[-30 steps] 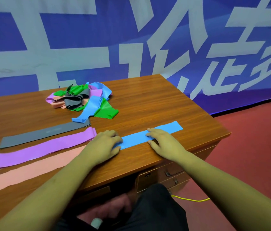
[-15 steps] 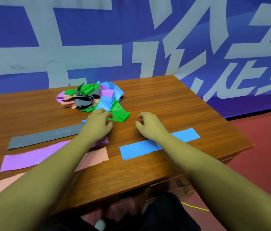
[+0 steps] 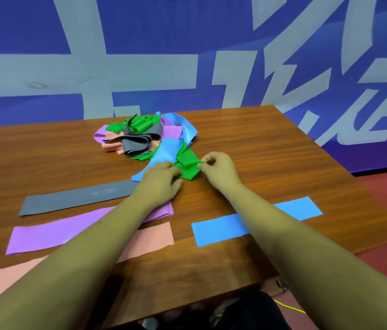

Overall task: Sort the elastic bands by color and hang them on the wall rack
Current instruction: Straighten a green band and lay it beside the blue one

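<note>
Both hands are no longer pressing on the flat blue band (image 3: 256,221) at the lower right of the frame; they now reach up to the middle of the frame, at the near edge of the tangled pile (image 3: 145,135). The left hand (image 3: 161,181) and the right hand (image 3: 218,167) each pinch the crumpled green band (image 3: 187,164), which bunches between them, changed in shape from a second ago.

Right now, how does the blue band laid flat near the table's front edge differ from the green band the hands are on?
The blue band lies flat and straight, alone on the table; the green band is crumpled and folded, at the edge of the tangled pile. No hand touches the blue band, though the right forearm passes over it; the left hand and right hand both pinch the green band. Both are wide, flat strips.
</note>
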